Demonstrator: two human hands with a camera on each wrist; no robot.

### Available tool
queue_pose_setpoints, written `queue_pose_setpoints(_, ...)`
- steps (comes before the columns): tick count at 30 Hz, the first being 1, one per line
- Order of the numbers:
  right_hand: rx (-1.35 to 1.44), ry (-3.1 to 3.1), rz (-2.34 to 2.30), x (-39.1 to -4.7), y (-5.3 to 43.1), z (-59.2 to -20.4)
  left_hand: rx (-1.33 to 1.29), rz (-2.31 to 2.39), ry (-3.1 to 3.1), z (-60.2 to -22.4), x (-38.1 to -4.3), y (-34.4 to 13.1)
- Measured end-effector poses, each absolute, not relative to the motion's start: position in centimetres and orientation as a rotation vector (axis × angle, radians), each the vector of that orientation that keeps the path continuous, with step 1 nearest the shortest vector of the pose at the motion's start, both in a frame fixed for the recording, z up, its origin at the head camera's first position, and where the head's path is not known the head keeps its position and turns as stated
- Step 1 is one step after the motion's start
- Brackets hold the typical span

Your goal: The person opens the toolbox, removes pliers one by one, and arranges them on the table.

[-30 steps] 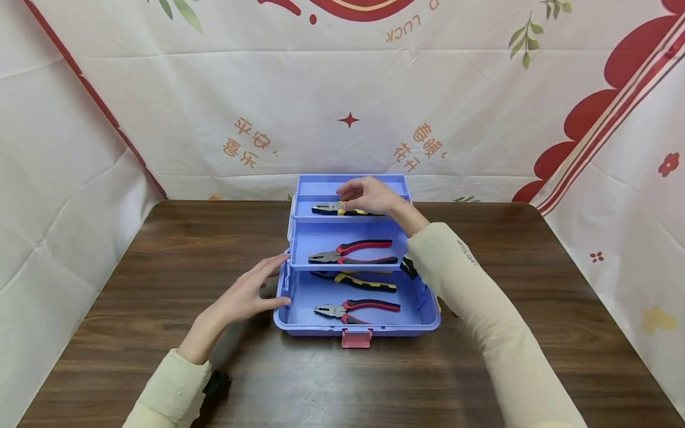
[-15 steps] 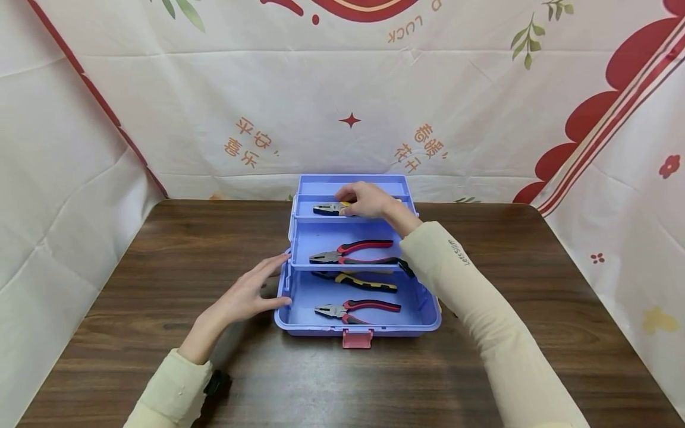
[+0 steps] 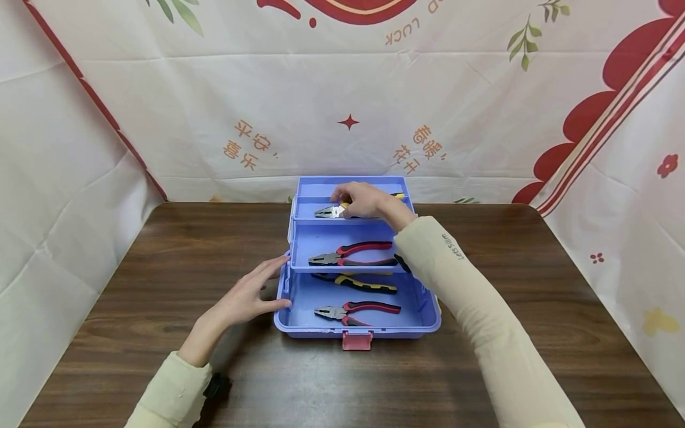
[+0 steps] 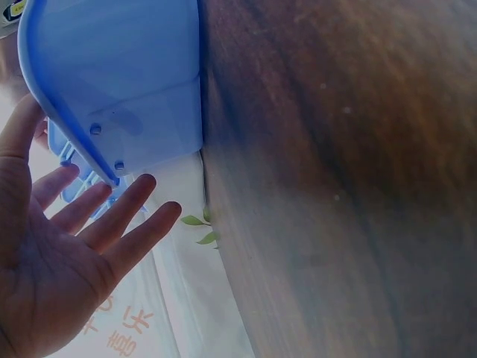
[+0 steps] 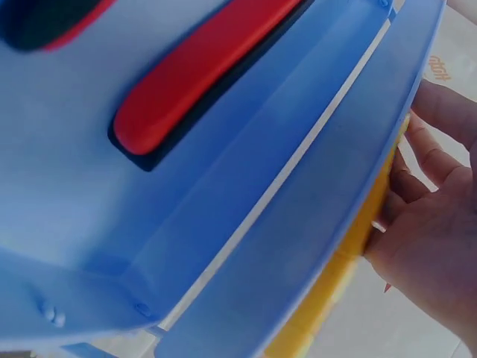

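A blue tiered toolbox (image 3: 310,333) stands unfolded on the table. My right hand (image 3: 364,200) is over its top tray, fingers bent around combination pliers (image 3: 329,212) with yellow-and-black handles, jaws pointing left. The hand covers the middle of these pliers; a yellow handle (image 5: 320,306) shows along the tray rim in the right wrist view. Red-and-black pliers (image 3: 327,259) lie in the middle tray. In the bottom lie yellow-and-black pliers (image 3: 369,286) and another red-and-black pair (image 3: 332,312). My left hand (image 3: 241,301) is spread, thumb and fingertips at the box's left side.
A pink latch (image 3: 357,341) hangs at the box's front. Brown wooden table (image 3: 176,261) surrounds the box. Behind it rises a white printed cloth (image 3: 321,89). A dark wrist device (image 3: 216,385) sits under the left sleeve.
My right hand has gone from loosely over the top-tray pliers to closed around them. The pliers have turned slightly, and a yellow handle end now shows behind the wrist. The left hand stays put.
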State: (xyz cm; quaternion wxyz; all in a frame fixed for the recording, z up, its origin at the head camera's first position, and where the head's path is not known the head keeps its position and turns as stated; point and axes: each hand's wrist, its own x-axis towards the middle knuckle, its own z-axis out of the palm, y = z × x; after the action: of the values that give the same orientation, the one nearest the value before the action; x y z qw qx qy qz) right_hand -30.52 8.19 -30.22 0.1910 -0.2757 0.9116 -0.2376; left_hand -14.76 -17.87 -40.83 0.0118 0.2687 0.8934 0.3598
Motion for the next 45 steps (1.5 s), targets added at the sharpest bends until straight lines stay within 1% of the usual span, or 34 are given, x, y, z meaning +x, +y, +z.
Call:
queue_pose_setpoints(10, -0.768, 2.609, -0.591, -30.3, 7.9, -29.5, 0.845, 1.122, 2.785, -40.8, -14.8, -17.8)
queue_pose_setpoints(19, -0.884, 2.617, -0.631, -30.1, 8.4, -29.8, 0.857, 1.129, 2.782, -40.9, -14.8, -17.8)
queue_pose_setpoints(26, -0.964, 2.604, -0.818, -30.1, 9.6, -29.7, 0.851, 1.130, 2.780, -40.8, -14.7, -17.8)
queue_pose_setpoints(34, -0.985, 2.576, -1.122, -29.8, 11.3, -28.1, 0.851, 1.130, 2.777, -40.6, -14.6, -17.7)
queue_pose_setpoints(38, -0.915, 2.605, -1.286, -29.5, 12.2, -27.2, 0.849, 1.125, 2.781, -40.7, -14.6, -17.7)
queue_pose_setpoints(45, -0.653, 2.647, -1.568, -29.3, 14.1, -26.5, 0.844, 1.126, 2.781, -40.7, -14.6, -17.7)
